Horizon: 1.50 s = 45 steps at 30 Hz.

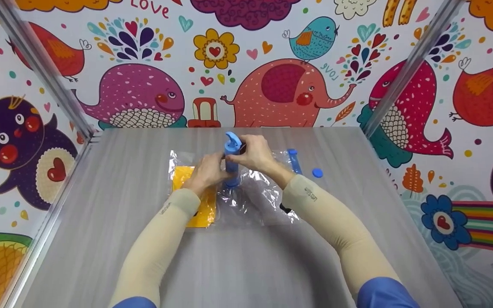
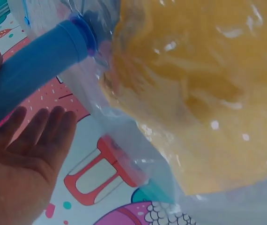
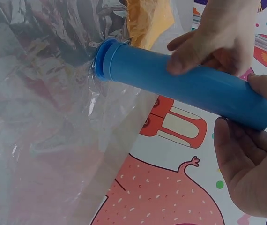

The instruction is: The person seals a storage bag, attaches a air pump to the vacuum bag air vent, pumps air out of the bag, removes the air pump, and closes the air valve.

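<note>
A clear plastic storage bag (image 1: 246, 214) lies on the table with a folded yellow cloth-like item (image 1: 206, 209) inside its left part. On a round blue valve (image 3: 101, 60) in the bag stands a blue hand pump (image 1: 232, 169), roughly upright, its light blue handle (image 1: 233, 140) at the top. My right hand (image 1: 255, 152) holds the upper end of the pump between thumb and fingers. Lower down, my left hand (image 1: 208, 171) loosely grips the tube, thumb across it; its other fingers are spread in the left wrist view. The valve is hidden in the head view.
A blue disc-shaped cap (image 1: 317, 173) lies on the table to the right of the bag. Along the bag's right edge runs a blue strip (image 1: 293, 160). Patterned walls with metal corner posts (image 1: 49, 81) enclose the grey table (image 1: 114, 171).
</note>
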Tool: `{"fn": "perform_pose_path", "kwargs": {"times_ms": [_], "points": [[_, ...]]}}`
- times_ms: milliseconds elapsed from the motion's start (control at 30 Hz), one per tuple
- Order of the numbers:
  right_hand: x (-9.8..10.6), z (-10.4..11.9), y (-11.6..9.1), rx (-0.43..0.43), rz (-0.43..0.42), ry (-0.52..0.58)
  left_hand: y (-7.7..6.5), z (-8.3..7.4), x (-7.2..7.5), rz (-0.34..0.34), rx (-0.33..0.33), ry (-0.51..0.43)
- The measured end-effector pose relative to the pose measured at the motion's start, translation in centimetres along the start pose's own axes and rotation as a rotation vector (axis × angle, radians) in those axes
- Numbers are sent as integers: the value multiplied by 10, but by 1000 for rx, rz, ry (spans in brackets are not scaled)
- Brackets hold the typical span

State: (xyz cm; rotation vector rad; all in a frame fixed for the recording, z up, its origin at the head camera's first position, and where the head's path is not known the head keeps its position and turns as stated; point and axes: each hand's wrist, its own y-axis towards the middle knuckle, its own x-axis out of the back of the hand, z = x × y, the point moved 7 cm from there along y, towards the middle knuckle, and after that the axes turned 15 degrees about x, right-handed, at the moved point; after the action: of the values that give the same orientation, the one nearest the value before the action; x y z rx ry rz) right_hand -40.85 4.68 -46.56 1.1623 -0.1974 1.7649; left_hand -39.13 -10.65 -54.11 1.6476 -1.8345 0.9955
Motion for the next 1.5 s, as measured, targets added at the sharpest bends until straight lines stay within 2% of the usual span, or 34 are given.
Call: {"fn": "perform_pose_path", "kwargs": {"times_ms": [133,267,467,667,900,1200,1500], "points": [[0,0,0,-4,2,-12,-1,15,7,1,10,44],[0,0,0,-6,5,-22,-3,34,12,5,59,115],[-1,0,-2,-20,1,-12,-11,62,9,94,167,251],[-3,1,-3,-4,0,-16,-22,77,3,103,143,306],[-3,1,-5,-40,3,-1,-30,81,-1,136,140,347],[-6,3,-4,-40,21,-18,-29,77,0,107,125,401],[-4,3,-2,-37,38,-5,-27,76,-2,111,120,403]]}}
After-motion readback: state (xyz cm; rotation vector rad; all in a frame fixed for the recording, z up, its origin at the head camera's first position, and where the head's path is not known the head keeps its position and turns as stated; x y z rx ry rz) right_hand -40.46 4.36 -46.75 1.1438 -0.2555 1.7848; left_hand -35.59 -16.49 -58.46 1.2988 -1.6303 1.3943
